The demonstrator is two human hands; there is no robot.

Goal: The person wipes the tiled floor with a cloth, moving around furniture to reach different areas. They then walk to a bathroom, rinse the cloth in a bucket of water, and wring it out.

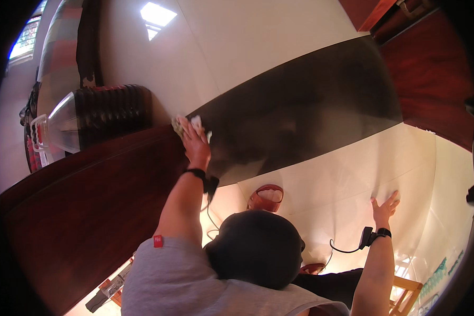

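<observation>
My left hand (pixel 195 142) presses a crumpled pale cloth (pixel 196 123) with spread fingers. Hand and cloth are at the near-left corner of a long, dark, smooth panel (pixel 300 106), beside the edge of a dark red wooden surface (pixel 94 181); the cloth is slightly blurred. Away to the right, my right hand (pixel 386 207) has its fingers apart and holds nothing. It appears above or against the pale tiled surface (pixel 339 173); whether it touches is unclear. Each wrist wears a black band with a small device and a cable.
A large ribbed plastic bottle (pixel 106 116) with dark contents lies by the wooden surface. Red wooden furniture (pixel 430 75) stands at the right. A red-brown slipper on a foot (pixel 265 198) is below the panel. A wooden chair (pixel 407 288) is at lower right.
</observation>
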